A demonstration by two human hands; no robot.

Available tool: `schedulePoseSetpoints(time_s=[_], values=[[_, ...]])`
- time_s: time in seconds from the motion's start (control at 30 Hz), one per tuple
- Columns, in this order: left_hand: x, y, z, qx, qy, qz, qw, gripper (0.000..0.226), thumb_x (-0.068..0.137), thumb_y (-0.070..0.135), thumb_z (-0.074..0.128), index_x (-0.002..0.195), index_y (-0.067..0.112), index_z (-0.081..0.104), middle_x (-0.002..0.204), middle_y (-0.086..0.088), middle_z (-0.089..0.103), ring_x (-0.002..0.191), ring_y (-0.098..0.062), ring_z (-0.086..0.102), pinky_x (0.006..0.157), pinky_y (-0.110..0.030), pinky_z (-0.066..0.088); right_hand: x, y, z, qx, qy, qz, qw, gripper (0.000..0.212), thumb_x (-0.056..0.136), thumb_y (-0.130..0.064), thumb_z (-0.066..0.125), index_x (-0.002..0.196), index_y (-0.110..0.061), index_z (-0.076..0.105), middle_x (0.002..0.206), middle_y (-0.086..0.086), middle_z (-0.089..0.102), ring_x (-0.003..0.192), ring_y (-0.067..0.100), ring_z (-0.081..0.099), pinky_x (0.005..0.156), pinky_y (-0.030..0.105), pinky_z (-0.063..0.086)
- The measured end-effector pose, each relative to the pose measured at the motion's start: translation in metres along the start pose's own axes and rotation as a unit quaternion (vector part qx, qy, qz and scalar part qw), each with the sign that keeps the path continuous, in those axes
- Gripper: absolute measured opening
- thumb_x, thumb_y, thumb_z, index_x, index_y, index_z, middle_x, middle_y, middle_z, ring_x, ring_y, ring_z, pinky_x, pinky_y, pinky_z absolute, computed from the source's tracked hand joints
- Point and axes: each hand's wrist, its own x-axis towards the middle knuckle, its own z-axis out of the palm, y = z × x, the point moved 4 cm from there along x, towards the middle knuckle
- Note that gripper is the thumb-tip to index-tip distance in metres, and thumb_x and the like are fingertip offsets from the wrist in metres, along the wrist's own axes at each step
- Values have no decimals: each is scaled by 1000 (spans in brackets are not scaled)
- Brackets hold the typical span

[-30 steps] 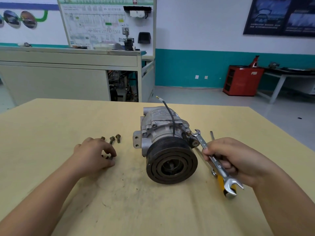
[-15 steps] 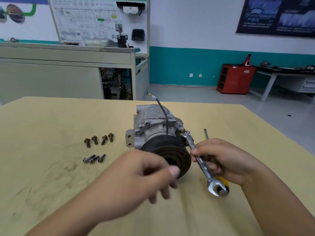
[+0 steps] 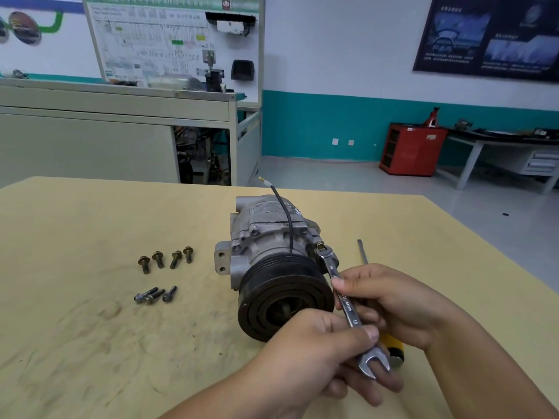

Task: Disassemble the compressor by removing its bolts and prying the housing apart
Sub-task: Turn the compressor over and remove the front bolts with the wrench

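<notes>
1. The compressor (image 3: 272, 252) lies on its side in the middle of the table (image 3: 90, 328), with its black pulley (image 3: 284, 300) facing the near edge.
2. A black wire (image 3: 286, 219) rises from the top of the housing and curves toward the far left.
3. On the right side of the housing, just behind the pulley, sits a brass-coloured bolt (image 3: 320, 245).
4. The far end of a wrench (image 3: 348, 306) sits at that bolt. Its shaft slopes down toward the near right.
5. The right hand (image 3: 399, 306) is wrapped around the middle of the wrench, thumb on top and fingers curled beneath.
6. The left hand (image 3: 311, 352) pinches the wrench's near end between thumb and fingers. A fingertip shows through the open-ended head.
7. A screwdriver (image 3: 393, 343) with a yellow handle lies on the table under the right hand, its tip pointing away.
8. Left of the compressor, four brass bolts (image 3: 165, 258) lie in a row.
9. Three grey bolts (image 3: 154, 295) lie close together nearer the front.
10. Beyond the table stand a grey bench (image 3: 90, 140) with a wiring board (image 3: 169, 40), a red cabinet (image 3: 411, 149) against the teal wall, and a dark poster (image 3: 490, 34).
</notes>
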Motion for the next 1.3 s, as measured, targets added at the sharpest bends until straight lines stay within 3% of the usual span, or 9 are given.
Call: schedulePoseSetpoints(time_s=[0.2, 0.4, 0.53, 0.63, 0.77, 0.9, 1.0, 1.17, 1.3], values=[[-3, -1, -5, 16, 30, 28, 999, 37, 96, 21, 53, 62, 20, 68, 68, -2, 73, 47, -7, 61, 39, -15, 27, 0, -1, 1, -47, 15, -15, 999, 37, 73, -42, 59, 57, -16, 38, 41, -2, 29, 39, 10, 18, 40, 19, 18], [-2, -5, -5, -40, 19, 45, 998, 32, 95, 21, 54, 66, 15, 69, 68, -9, 71, 43, -8, 56, 38, -15, 25, 0, -2, 0, -56, 33, -28, 997, 36, 73, -45, 57, 52, -19, 42, 41, -1, 28, 39, 10, 18, 41, 19, 18], [0, -6, -2, -74, -3, 53, 996, 25, 81, 31, 58, 66, 14, 68, 66, -10, 70, 42, -8, 55, 38, -14, 25, 2, -3, 1, -50, 48, -35, 997, 37, 73, -43, 58, 49, -20, 42, 40, -2, 27, 38, 10, 18, 43, 25, 14], [2, -9, -2, -109, -17, 53, 992, 24, 76, 31, 57, 67, 11, 65, 62, -12, 69, 39, -9, 52, 37, -13, 26, 3, -2, 1, -64, 70, -39, 995, 42, 82, -40, 56, 52, -17, 37, 40, -1, 27, 39, 12, 17, 46, 28, 12], [5, -14, 1, -168, -30, 60, 984, 23, 78, 28, 54, 69, 8, 60, 56, -13, 66, 35, -9, 47, 33, -12, 26, 4, -1, 0, -83, 93, -44, 991, 47, 92, -36, 50, 49, -21, 38, 41, 0, 29, 39, 12, 19, 41, 22, 15], [7, -18, 6, -204, -50, 64, 976, 29, 80, 31, 53, 60, 17, 69, 58, -10, 66, 36, -6, 43, 33, -10, 25, 0, -1, -4, -90, 48, -8, 995, 51, 92, -40, 48, 45, -22, 53, 42, -2, 42, 36, 9, 32, 37, 17, 24], [9, -21, 8, -222, -56, 57, 972, 32, 81, 33, 51, 60, 19, 71, 58, -6, 65, 40, -5, 45, 34, -10, 27, -5, -4, -5, -82, -12, -2, 997, 35, 84, -42, 61, 59, -18, 64, 43, 2, 45, 34, 10, 37, 35, 15, 25], [13, -23, 9, -252, -70, 44, 964, 35, 85, 36, 50, 63, 17, 70, 59, -8, 63, 43, -7, 44, 36, -12, 28, -3, -1, -4, -35, -26, 7, 999, 31, 76, -38, 63, 62, -10, 60, 38, -1, 38, 29, 9, 36, 36, 17, 21], [20, -27, 13, -271, -72, 26, 960, 26, 85, 35, 52, 82, 10, 58, 63, -11, 63, 45, -10, 45, 39, -14, 32, -5, 5, -8, -4, -5, 4, 1000, 31, 74, -35, 58, 63, -7, 57, 37, -2, 40, 27, 7, 39, 34, 15, 24]])
